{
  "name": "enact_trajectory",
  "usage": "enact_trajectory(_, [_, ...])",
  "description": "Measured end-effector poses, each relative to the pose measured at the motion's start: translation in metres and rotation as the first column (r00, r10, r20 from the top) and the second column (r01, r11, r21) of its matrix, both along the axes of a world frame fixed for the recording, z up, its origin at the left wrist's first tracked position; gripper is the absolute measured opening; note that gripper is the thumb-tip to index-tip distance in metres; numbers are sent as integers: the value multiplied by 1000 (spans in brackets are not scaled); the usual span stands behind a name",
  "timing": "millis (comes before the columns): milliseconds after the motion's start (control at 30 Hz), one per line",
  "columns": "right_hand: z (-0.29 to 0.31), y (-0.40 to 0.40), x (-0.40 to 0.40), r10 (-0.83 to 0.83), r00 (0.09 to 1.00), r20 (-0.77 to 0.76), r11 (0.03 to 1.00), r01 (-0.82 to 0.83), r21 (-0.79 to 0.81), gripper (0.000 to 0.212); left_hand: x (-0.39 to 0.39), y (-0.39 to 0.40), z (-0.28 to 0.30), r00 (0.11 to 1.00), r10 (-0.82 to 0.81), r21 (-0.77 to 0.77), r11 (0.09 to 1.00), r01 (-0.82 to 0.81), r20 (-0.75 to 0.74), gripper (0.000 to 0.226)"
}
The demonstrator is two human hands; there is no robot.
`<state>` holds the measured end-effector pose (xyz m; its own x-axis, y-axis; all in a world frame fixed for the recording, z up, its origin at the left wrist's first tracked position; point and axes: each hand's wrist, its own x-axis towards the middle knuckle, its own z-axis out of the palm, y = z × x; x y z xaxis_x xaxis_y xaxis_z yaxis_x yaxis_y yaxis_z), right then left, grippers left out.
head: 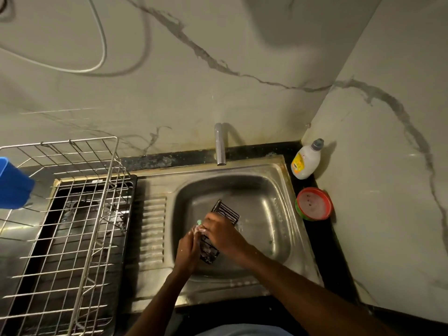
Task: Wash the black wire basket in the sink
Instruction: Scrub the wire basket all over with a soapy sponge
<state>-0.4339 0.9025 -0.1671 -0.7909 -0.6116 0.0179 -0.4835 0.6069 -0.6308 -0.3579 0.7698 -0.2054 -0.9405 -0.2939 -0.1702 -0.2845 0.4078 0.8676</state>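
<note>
Starting at the far left, I see a blue container (13, 184) at the frame edge, sitting in a metal dish rack (65, 238) that stands over a dark tray (128, 214). Next to that comes the ribbed drainboard (154, 229) of the steel sink (278, 190), with the tap (220, 146) at the back, no water visibly running.

Over the basin, my left hand (188, 251) holds the near left side of the black wire basket (225, 212), fingers curled around it with soap foam on them. The basket is held tilted in the basin; I cannot tell whether it touches the bottom. My right hand (223, 232) lies over the top of the basket, fingers bent and closed on something small and green (199, 222), most of it hidden, pressed against the wires.

Right of the sink, on the black counter (322, 238) in the corner, stand a white soap bottle (306, 161) and, nearer me, a round red-rimmed tub (314, 203).
</note>
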Motion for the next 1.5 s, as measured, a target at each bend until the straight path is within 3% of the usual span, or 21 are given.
enact_trajectory(100, [-12, 13, -29, -187, 982, -36, 982, 187, -20, 16, 4, -2, 0, 1000, -8, 55, 998, 7, 17, 40])
enact_trajectory(167, [-15, 25, -62, -345, 938, 22, 939, 345, -6, 18, 9, -4, -8, 1000, 8, 87, 996, -10, 27, 48])
enact_trajectory(233, [-16, 24, -77, -400, 915, 45, 916, 400, -5, 16, 11, -5, -10, 1000, 11, 89, 996, -13, 18, 50])
enact_trajectory(333, [-10, 7, -46, -336, 942, 13, 942, 337, -3, 15, 9, -3, -3, 1000, -16, 59, 998, 15, 9, 40])
enact_trajectory(500, [-3, 2, 22, 56, 995, -82, 998, -59, -29, 14, 10, -8, -16, 1000, 23, 106, 994, -22, -5, 46])
enact_trajectory(700, [-11, 15, -34, -120, 987, -104, 986, 131, 102, 15, 7, 5, 1, 999, 4, 77, 997, -8, 45, 34])
enact_trajectory(900, [8, -1, 28, -167, 983, 79, 986, 165, 30, 12, 7, 3, -13, 1000, -5, 67, 998, 5, 3, 44])
enact_trajectory(1033, [2, 25, 14, -41, 999, 23, 998, 40, 52, 10, 4, 7, -2, 998, -32, 13, 999, 31, 46, 43])
enact_trajectory(1233, [-12, 50, -42, -279, 957, -75, 957, 283, 63, 15, 0, 16, 8, 991, -33, -173, 983, 55, 129, 57])
enact_trajectory(1300, [-15, 47, -24, -266, 963, -48, 962, 269, 43, 13, -3, 21, 16, 983, -1, -268, 962, 51, 183, 54])
enact_trajectory(1433, [-13, 52, 43, -85, 996, 9, 996, 85, 13, 21, -23, 43, 37, 968, 22, -389, 918, 79, 249, 37])
enact_trajectory(1500, [-19, 68, 41, -149, 989, -17, 989, 150, 6, 17, -35, 52, 39, 962, 56, -391, 919, 55, 266, 27])
